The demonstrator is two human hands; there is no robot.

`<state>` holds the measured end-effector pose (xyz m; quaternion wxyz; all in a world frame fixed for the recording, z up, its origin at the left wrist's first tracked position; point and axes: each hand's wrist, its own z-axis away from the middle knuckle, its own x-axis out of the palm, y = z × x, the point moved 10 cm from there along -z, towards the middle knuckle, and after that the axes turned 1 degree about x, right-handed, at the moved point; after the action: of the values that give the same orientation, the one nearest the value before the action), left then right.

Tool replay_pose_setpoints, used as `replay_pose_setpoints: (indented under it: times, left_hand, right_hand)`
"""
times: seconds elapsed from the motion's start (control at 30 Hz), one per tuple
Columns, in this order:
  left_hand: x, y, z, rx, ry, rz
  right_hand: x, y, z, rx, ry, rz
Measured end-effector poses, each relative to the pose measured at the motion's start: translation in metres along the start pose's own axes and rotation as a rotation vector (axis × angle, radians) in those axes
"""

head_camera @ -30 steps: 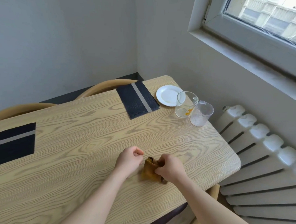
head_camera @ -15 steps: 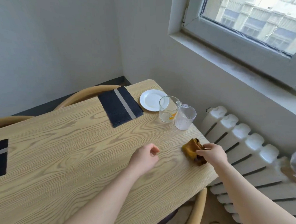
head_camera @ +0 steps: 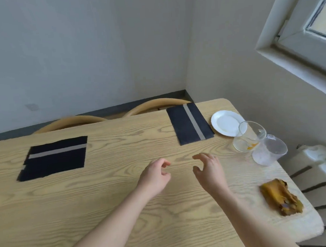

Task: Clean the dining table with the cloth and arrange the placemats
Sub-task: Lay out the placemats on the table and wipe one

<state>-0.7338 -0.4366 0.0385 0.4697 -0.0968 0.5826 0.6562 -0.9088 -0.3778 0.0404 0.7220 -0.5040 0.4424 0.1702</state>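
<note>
A home dining corner: wooden tabletop [head_camera: 125,210] with placemats [head_camera: 54,157], plate [head_camera: 225,123], curved chairs [head_camera: 153,105] (radiator [head_camera: 319,164] under the window [head_camera: 304,31]).

Over the middle of the table [head_camera: 106,211], touching nothing: left hand [head_camera: 155,175] and right hand [head_camera: 208,170], fingers loosely curled. Crumpled by the right edge, towards the near corner: ochre cloth [head_camera: 279,196]. Along the far edge: left placemat [head_camera: 54,157], then right placemat [head_camera: 188,124]. Towards the far right corner: white plate [head_camera: 224,123], glass beaker [head_camera: 248,137], plastic jug [head_camera: 269,151].

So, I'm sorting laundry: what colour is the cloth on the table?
Mustard yellow-brown cloth, seen in the head view.
</note>
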Motion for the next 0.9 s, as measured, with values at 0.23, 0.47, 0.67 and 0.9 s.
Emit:
replay_pose_setpoints:
  times: [0.23,0.47,0.67,0.9]
  left_hand:
    - [-0.102,-0.091,0.021,-0.085,0.164,0.039]
    - [-0.185,-0.191,0.037,-0.159,0.249,0.088]
    - [-0.24,-0.279,0.04,-0.225,0.302,0.098]
    - [-0.288,-0.388,0.035,-0.421,0.422,0.187]
  right_hand:
    - [0.086,-0.132,-0.001,-0.126,-0.243,-0.035]
    - [0.17,-0.243,0.001,-0.077,-0.389,-0.17]
    - [0.244,-0.282,-0.002,0.205,-0.474,-0.404]
    - [0.31,-0.285,-0.004,0.533,-0.467,-0.552]
